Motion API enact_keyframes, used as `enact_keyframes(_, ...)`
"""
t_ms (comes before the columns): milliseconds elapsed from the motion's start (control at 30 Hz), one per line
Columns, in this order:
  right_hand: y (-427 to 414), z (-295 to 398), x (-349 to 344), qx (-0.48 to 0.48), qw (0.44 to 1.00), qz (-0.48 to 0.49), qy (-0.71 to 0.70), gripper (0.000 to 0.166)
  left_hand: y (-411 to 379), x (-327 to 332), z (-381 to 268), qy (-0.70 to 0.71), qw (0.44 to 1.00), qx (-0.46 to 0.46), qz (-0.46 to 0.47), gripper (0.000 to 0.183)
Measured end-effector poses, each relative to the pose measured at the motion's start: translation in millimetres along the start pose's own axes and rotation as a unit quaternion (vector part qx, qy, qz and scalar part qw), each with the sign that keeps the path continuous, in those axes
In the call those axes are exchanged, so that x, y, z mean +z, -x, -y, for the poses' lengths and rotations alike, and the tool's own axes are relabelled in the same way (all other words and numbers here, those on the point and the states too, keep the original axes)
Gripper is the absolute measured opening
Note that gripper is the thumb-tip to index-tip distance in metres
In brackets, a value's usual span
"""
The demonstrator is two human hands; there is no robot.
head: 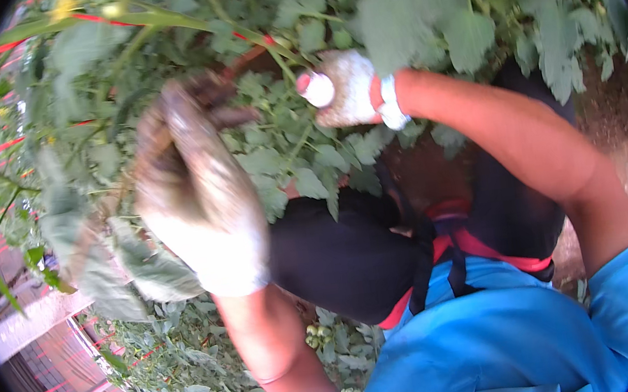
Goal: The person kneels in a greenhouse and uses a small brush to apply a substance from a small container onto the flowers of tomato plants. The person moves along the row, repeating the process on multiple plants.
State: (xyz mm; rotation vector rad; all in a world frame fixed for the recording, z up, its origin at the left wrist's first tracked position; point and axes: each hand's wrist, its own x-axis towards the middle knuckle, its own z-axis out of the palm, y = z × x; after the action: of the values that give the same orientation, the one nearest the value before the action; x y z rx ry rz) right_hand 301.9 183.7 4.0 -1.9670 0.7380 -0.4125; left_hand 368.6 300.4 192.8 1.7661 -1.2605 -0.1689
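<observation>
My left hand (200, 180), in a soiled white glove, is raised among tomato leaves (312, 181) at the left and blurred by motion. Its fingers are bent near a reddish strand (244, 60); whether they pinch it is unclear. My right hand (345, 89), also in a dirty white glove, is closed around a small white and pink round-ended object (317, 88) that I cannot identify. A green tomato stem (169, 20) runs above both hands, with red ties (268, 40) around or against it. Leaves hide much of what lies between the hands.
Large leaves (403, 14) hang over my right wrist. More tomato plants (190, 381) with red strings and green fruit (318, 335) stand at the lower left, beside a pale rail (41, 323). My bent knees are close below the hands, with bare soil (604, 119) at the right.
</observation>
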Motion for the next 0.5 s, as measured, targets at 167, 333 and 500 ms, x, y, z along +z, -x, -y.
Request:
enact_keyframes(167, 6, 10, -10, -0.07, 0.994, -0.047, 0.065, 0.039, 45, -20, -15, 0.063, 0.997, 0.011, -0.032, 0.034)
enact_keyframes(333, -13, -14, 6, -0.117, 0.991, 0.009, -0.062, 0.044, 70, -40, -12, 0.057, 0.989, 0.136, -0.026, 0.019)
enact_keyframes(500, 30, 48, -32, -0.152, 0.974, -0.101, 0.135, 0.048, 86, -55, -33, -0.026, 0.971, 0.219, -0.088, 0.036)
